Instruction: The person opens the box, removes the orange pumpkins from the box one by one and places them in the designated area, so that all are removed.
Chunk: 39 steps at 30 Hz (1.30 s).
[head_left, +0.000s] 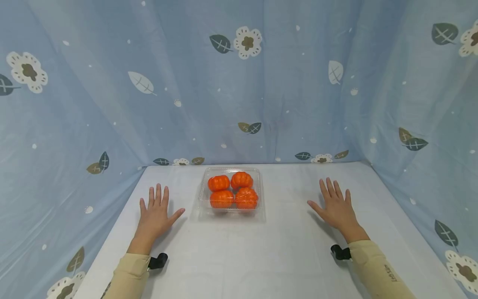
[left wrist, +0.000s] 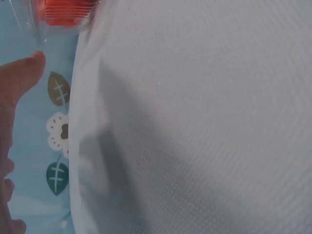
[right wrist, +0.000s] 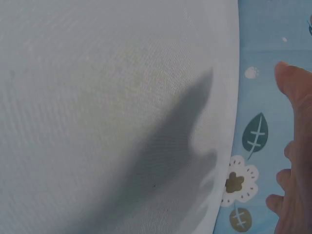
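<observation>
Head view: my left hand [head_left: 154, 219], fingers and thumb spread apart, nothing held; my right hand [head_left: 337, 211], likewise spread and bare. Item: one clear plastic container [head_left: 203, 194], untouched, near my left hand on its thumb side and slightly farther forward, well to the left of my right. Contents: four orange miniature pumpkins [head_left: 241, 180]. Beneath both hands: white tablecloth [head_left: 239, 257]. Handling note, my judgement: thin-looking walls favour light, even pressure from opposite sides, base kept level

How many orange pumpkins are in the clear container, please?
4: back-left pumpkin, back-right pumpkin, front-left pumpkin, front-right pumpkin, all inside the clear container; none appears hidden.
</observation>
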{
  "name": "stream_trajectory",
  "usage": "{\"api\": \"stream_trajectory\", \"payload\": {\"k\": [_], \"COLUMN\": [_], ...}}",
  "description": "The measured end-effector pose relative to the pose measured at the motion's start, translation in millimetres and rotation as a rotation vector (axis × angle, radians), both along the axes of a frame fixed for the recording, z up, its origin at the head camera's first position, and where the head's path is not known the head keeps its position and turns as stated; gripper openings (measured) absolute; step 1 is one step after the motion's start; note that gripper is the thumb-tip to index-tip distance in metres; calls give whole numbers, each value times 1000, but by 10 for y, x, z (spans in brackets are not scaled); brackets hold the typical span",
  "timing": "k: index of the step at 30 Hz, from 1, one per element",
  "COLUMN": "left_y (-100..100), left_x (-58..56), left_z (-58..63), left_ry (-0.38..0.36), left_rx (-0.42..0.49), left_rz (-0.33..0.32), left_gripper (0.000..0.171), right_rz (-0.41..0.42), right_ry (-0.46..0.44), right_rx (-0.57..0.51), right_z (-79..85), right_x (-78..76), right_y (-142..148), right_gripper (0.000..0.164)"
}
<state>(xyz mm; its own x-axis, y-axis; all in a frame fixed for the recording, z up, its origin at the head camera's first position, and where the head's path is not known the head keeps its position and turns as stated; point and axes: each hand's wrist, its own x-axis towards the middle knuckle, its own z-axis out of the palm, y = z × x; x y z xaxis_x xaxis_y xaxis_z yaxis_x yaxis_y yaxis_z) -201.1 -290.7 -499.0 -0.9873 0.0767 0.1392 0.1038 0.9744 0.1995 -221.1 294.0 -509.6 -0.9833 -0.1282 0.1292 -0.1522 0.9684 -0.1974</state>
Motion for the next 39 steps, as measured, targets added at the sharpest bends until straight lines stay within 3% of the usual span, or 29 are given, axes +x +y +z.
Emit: {"api": "stream_trajectory", "payload": {"k": [7,10,22,33,39], "left_y": [23,41,88,174,215], "left_x": [6,13,49,101,122], "left_z": [-8,-14,-40,-20,-19], "left_ry": [157,182,140,50,44], "left_rx": [7,43,193,331,355], "left_rz": [-55,-58,-51,-47,-67], "left_gripper": [87,77,59,46,43], "right_rz": [16,23,69,74,119], "right_ry": [-23,-11,61,30,57], "right_rx": [6,1,-69,-203,-249], "right_z": [4,21,67,78,47], "right_x": [27,42,114,202,240], "right_y": [-22,-42,-151,-287,-388], "right_gripper": [99,96,85,66,54]}}
